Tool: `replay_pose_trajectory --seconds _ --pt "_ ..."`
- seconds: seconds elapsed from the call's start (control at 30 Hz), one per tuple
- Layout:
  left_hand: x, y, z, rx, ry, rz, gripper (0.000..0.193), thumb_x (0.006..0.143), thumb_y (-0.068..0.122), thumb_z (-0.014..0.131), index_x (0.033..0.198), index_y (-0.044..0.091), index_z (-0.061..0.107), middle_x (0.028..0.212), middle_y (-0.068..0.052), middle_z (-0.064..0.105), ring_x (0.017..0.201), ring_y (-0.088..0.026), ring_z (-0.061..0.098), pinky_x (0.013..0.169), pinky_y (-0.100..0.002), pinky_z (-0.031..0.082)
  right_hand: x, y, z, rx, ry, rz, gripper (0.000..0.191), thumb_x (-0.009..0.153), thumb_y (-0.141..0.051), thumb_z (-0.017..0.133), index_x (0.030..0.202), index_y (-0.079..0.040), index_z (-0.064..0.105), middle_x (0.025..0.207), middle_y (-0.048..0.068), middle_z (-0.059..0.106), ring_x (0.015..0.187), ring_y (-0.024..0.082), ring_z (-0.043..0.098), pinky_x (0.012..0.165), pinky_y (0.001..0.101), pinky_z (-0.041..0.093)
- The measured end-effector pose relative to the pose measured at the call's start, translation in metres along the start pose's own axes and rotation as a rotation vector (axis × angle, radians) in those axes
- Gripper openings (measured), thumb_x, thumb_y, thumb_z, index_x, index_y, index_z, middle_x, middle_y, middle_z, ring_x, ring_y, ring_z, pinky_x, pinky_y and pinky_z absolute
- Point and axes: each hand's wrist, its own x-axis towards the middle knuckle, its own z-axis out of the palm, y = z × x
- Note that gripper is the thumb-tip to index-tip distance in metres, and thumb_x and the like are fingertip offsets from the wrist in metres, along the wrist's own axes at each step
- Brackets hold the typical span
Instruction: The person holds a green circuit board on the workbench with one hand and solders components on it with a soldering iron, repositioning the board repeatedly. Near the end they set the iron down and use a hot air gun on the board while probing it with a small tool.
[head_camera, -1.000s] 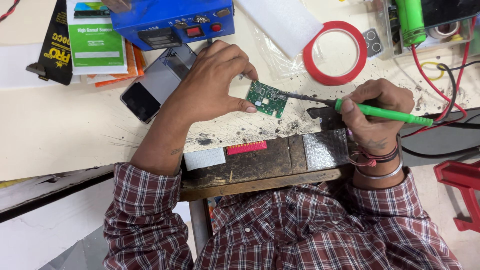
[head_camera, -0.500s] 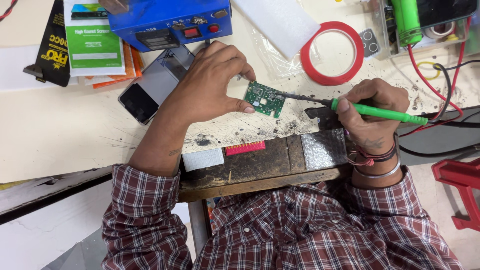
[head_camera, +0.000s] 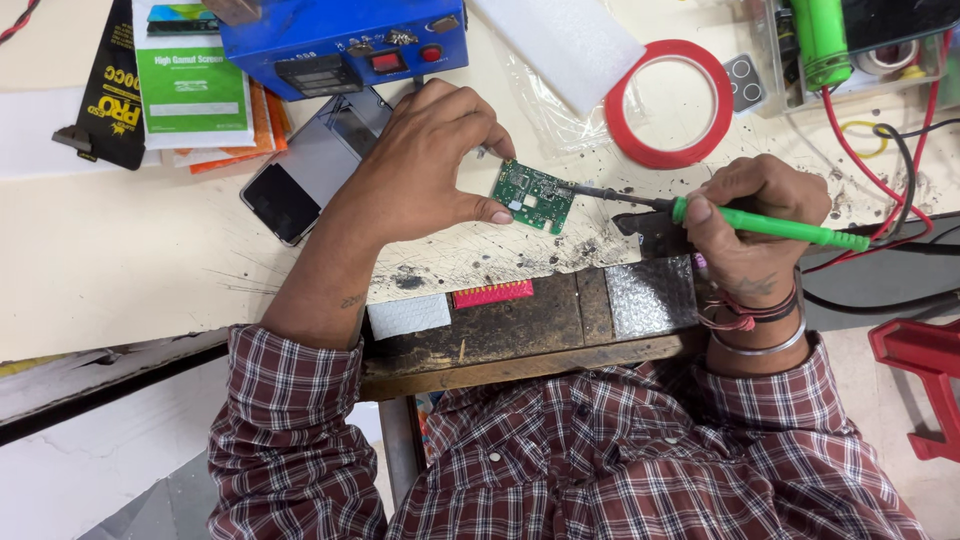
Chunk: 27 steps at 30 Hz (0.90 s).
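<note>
Head view, steeply down, close

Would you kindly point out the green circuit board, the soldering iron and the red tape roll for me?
green circuit board (head_camera: 533, 196): head view, middle of its component face.
soldering iron (head_camera: 780, 228): head view, green handle beside the right hand.
red tape roll (head_camera: 722, 108): head view, right side of the ring.

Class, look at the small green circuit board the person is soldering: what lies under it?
The small green circuit board rests on the scorched, speckled cream worktop, pinched by the left hand. The green-handled soldering iron touches its right edge. Its underside is hidden.
</note>
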Motion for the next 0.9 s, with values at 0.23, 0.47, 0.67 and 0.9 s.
replay_pose_trajectory --seconds 0.23,0.47,0.67,0.9 --pt "0.0000 0.0000 -0.0007 0.012 0.005 0.012 0.062 0.054 0.042 0.097 0.104 0.014 0.076 0.109 -0.001 0.062 0.119 -0.025 0.052 0.109 -0.046 0.038 -0.0011 0.0011 -0.0028 -0.008 -0.002 -0.006 0.031 0.104 -0.016 0.077 0.086 0.002 0.060 0.073 0.011 0.066 0.061 0.011 0.062 0.059 0.0208 0.048" --pt "0.0001 0.0010 -0.0008 0.010 0.002 0.003 0.063 0.053 0.043 0.097 0.104 0.014 0.076 0.108 -0.001 0.062 0.118 -0.025 0.053 0.110 -0.045 0.038 -0.0012 0.0004 -0.0015 -0.015 -0.004 -0.005 0.031 0.104 -0.015 0.076 0.085 0.003 0.059 0.073 0.011 0.066 0.060 0.011 0.062 0.058 0.0207 0.048" --pt "0.0001 0.0010 -0.0004 0.008 0.003 -0.012 0.063 0.052 0.044 0.097 0.104 0.015 0.076 0.109 0.000 0.063 0.118 -0.024 0.053 0.109 -0.045 0.039 -0.0002 0.0016 -0.0019 -0.026 -0.013 -0.028 0.029 0.102 -0.013 0.076 0.084 0.002 0.059 0.073 0.011 0.067 0.060 0.011 0.063 0.058 0.0204 0.049" --pt "-0.0004 0.0002 0.0005 0.020 0.016 0.012 0.062 0.052 0.045 0.097 0.103 0.015 0.076 0.107 0.000 0.063 0.118 -0.024 0.053 0.110 -0.046 0.037 -0.0020 0.0012 -0.0015 -0.013 -0.005 -0.018 0.029 0.104 -0.013 0.076 0.086 0.002 0.060 0.073 0.011 0.067 0.061 0.012 0.063 0.060 0.0210 0.049"
